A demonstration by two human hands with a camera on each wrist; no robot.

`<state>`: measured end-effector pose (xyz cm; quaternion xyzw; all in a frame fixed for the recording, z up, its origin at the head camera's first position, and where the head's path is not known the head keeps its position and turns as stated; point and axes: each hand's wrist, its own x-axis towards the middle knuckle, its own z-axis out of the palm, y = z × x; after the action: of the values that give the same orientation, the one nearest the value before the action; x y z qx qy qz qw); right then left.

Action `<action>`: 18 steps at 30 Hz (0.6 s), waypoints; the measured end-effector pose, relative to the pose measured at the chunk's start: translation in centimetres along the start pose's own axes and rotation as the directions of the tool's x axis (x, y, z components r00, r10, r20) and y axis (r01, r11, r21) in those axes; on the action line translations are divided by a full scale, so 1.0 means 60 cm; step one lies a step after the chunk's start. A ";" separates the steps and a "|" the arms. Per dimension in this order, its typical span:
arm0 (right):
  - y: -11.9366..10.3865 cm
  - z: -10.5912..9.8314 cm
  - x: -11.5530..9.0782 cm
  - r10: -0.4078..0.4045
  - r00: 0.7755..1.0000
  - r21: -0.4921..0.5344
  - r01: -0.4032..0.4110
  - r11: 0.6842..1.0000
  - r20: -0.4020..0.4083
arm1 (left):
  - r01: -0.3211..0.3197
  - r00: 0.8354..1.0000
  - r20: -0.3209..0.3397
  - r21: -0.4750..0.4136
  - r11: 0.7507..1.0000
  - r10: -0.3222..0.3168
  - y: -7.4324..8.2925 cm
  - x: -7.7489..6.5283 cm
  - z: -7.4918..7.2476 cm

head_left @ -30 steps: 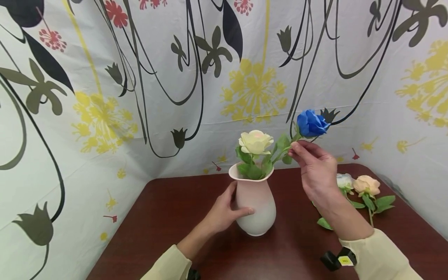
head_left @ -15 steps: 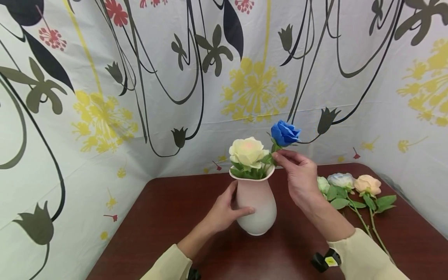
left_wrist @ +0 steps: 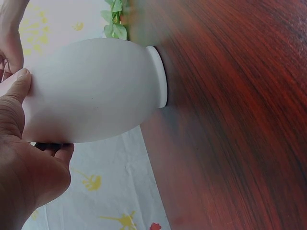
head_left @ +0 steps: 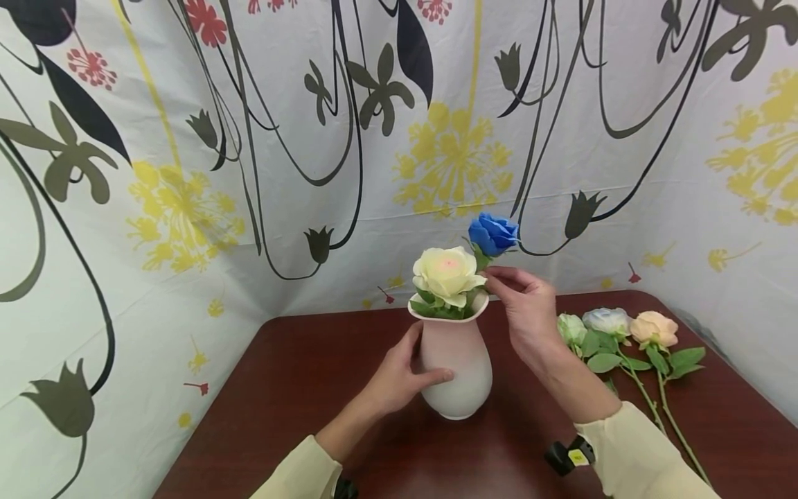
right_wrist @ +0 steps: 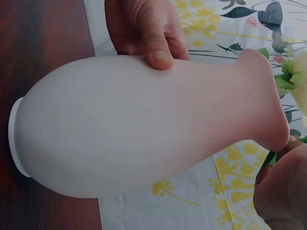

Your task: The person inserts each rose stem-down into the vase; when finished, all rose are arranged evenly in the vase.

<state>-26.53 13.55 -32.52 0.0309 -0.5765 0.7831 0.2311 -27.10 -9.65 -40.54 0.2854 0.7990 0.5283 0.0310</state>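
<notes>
A pale vase (head_left: pixel 457 367), pinkish toward its flared mouth, stands upright on the table. My left hand (head_left: pixel 394 376) grips its side, thumb across the front and fingers behind, as the left wrist view of the vase (left_wrist: pixel 96 91) also shows. A cream rose (head_left: pixel 447 272) stands in the vase, its bloom just above the rim. Behind it and to the right rises a blue rose (head_left: pixel 492 234). My right hand (head_left: pixel 530 312) pinches the blue rose's stem just under the bloom, right at the vase's rim; the lower stem is hidden inside the vase.
On the right of the dark red wooden table (head_left: pixel 299 388) lie a pale green rose (head_left: pixel 571 328), a bluish-white rose (head_left: pixel 607 321) and a peach rose (head_left: pixel 653 329), stems toward the front. A patterned cloth (head_left: pixel 374 173) hangs close behind the table and along its sides.
My right hand has moved left and down with the blue rose, bringing its stem into the vase. The cream rose has shifted slightly and tipped forward. My left hand stays on the vase.
</notes>
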 end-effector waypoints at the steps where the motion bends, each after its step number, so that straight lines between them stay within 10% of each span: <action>1: 0.001 0.000 0.001 -0.002 1.000 0.002 0.002 1.000 0.003 | -0.005 1.000 0.000 -0.002 1.000 0.005 0.000 0.000 0.000; 18: 0.007 0.021 0.022 0.008 0.990 -0.159 0.015 0.987 0.141 | -0.022 1.000 -0.003 -0.004 1.000 0.022 -0.001 0.001 0.001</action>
<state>-28.14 12.75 -32.04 0.0687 -0.6523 0.7298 0.1927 -27.15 -9.60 -40.58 0.2935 0.7949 0.5304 0.0245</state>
